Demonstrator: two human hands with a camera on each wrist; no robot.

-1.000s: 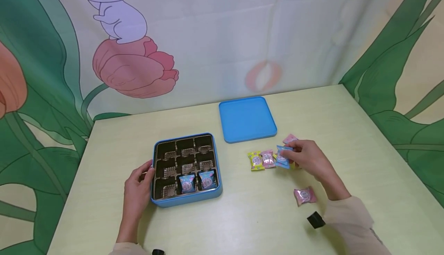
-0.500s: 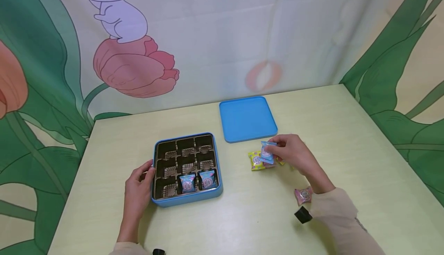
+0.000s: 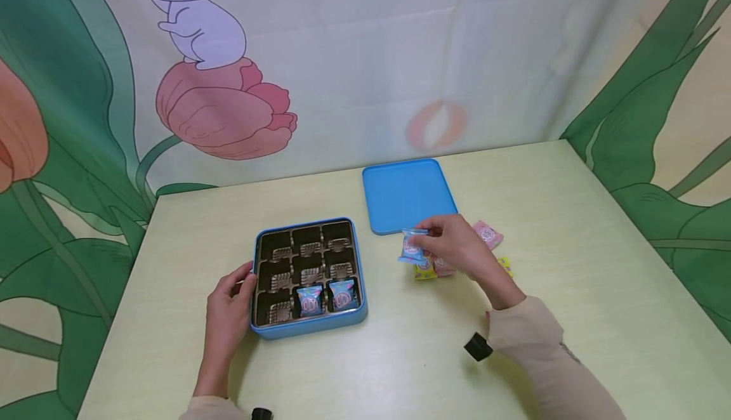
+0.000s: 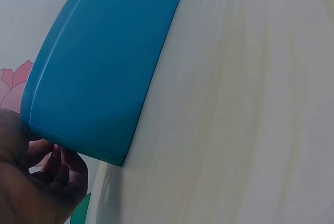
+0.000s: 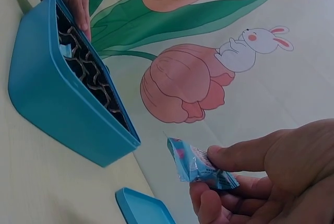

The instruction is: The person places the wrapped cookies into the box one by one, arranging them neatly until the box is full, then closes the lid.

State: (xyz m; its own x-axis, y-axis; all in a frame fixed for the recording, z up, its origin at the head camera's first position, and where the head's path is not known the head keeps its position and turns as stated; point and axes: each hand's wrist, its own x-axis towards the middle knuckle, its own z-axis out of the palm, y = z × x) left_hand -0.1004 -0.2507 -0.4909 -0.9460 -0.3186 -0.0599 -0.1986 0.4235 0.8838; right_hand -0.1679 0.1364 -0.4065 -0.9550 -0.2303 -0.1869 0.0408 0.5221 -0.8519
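A blue-wrapped candy (image 3: 412,247) is pinched between the thumb and fingers of my right hand (image 3: 457,245), raised over the table between the tin and the loose candies. The right wrist view shows the candy (image 5: 201,166) at the fingertips. My left hand (image 3: 227,306) rests against the left side of a square blue tin (image 3: 308,327), fingers loosely bent near the rim. Inside the tin is a dark tray with rows of compartments. Two front-row compartments, the middle and right ones, each hold a blue candy (image 3: 310,301); the front left one is bare.
Behind the loose candies lies a blue lid (image 3: 408,195). A yellow candy (image 3: 425,271) and a pink candy (image 3: 443,266) sit below my right hand. Another pink candy (image 3: 488,234) and a yellow one (image 3: 505,266) show beyond it. A printed curtain (image 3: 354,71) hangs behind the table.
My right hand has carried the blue candy leftward from above the loose candies toward the tin. My left hand and the tin have stayed in place.
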